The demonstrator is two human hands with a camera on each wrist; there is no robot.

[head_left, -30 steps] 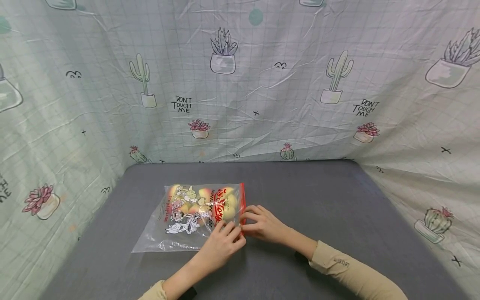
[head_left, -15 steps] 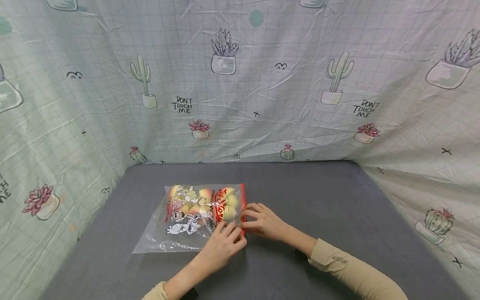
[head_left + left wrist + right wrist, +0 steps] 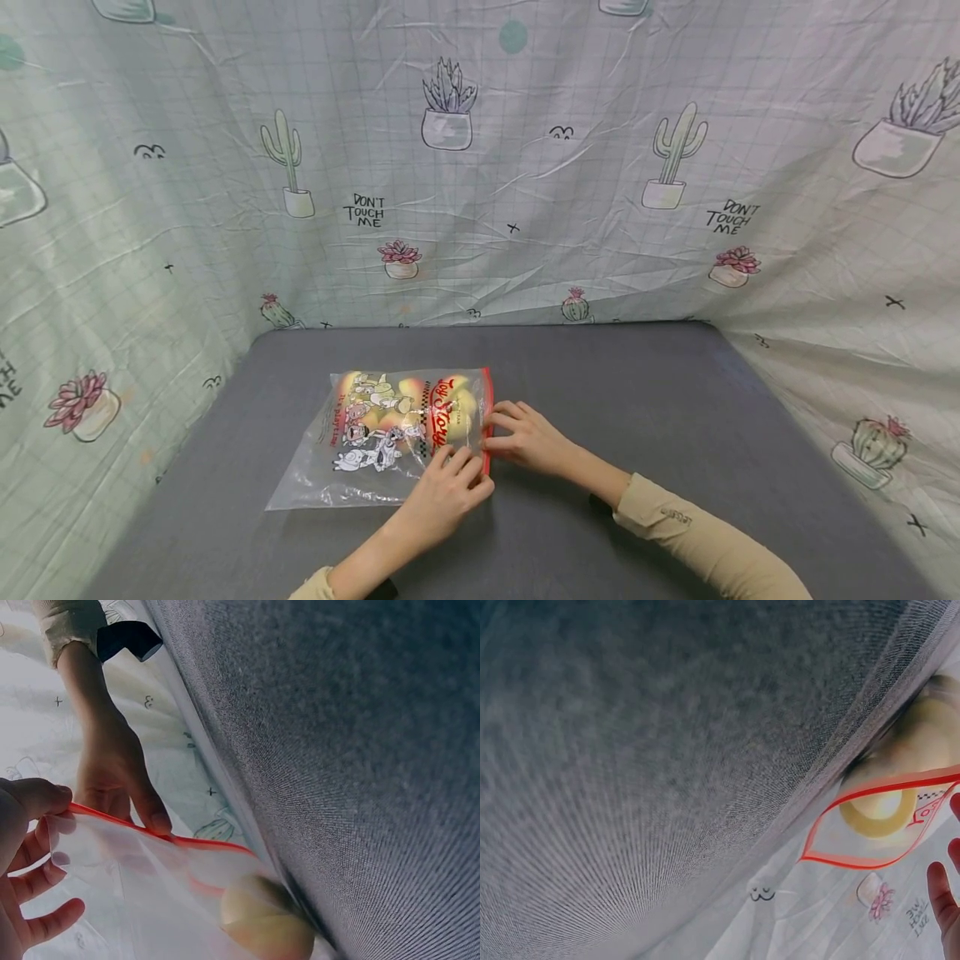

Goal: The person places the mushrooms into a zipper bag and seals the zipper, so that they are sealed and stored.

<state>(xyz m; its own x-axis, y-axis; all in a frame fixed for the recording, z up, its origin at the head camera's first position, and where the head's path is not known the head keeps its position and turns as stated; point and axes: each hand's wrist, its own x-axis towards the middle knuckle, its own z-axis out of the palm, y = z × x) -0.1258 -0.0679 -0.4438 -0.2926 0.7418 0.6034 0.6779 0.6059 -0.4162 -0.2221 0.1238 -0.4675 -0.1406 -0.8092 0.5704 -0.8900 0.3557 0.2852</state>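
Observation:
A clear zip bag (image 3: 375, 450) with a red "Toy Story" print lies flat on the table, several yellow-and-red round fruits (image 3: 467, 412) inside it. Its red zip edge (image 3: 487, 383) faces right. At the near corner of that edge, my left hand (image 3: 441, 496) pinches the bag; the left wrist view has the thumb (image 3: 45, 796) over the strip with some fingers spread. My right hand (image 3: 528, 442) pinches the red edge farther along. In the right wrist view, the two red strips (image 3: 855, 864) stand apart at the far end, with a fruit (image 3: 877, 814) behind them.
The dark grey table (image 3: 637, 400) spreads out around the bag. A pale cloth curtain (image 3: 480, 183) printed with cacti encloses the back and both sides.
My right hand has shifted slightly up along the red edge. The far part of the zip edge now bows a little to the right. My left hand stays at its corner.

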